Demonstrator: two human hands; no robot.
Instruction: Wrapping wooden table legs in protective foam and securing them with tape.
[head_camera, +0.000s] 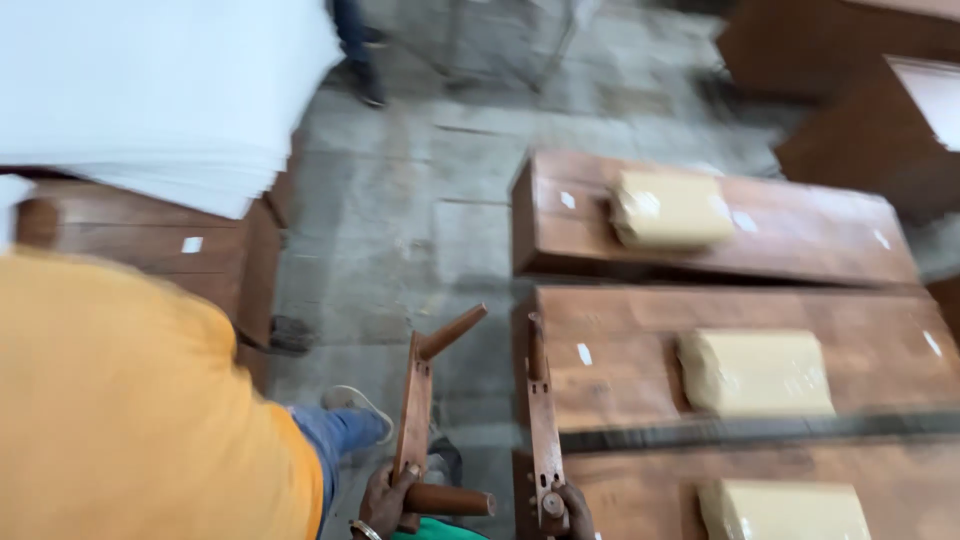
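— Head view, looking down: what do the two hands have hold of?

— Each grips a brown metal bracket. The left hand (385, 503), with a bangle at the wrist, is closed around the lower end of the left bracket (413, 410), a flat upright strip with two round pegs sticking out to the right, one near its top and one near the hand. The right hand (572, 512) is wrapped around the bottom of the right bracket (541, 425), a similar flat strip with holes along it, standing almost upright.

— Are the two brackets touching?

— No, they stand side by side with a gap of grey concrete floor (400, 220) between them. The right one sits just against the near edge of a wooden board.

— What lies to the right?

— Three long brown wooden panels (800, 230) laid flat, one behind another. On each rests a tan packet wrapped in clear film (668, 208); the nearest packet is cut off by the bottom edge.

— And on the left?

— A person in a yellow shirt (120, 400) and blue jeans fills the lower left corner, one light shoe (352, 399) on the floor. Behind is a stack of white sheets (150, 90) lying on more brown wooden furniture (150, 240). Everything is motion-blurred, so finer detail on the brackets cannot be told.

— Anyone else?

— At the top, only a dark shoe and a trouser leg (358, 50) of another person show.
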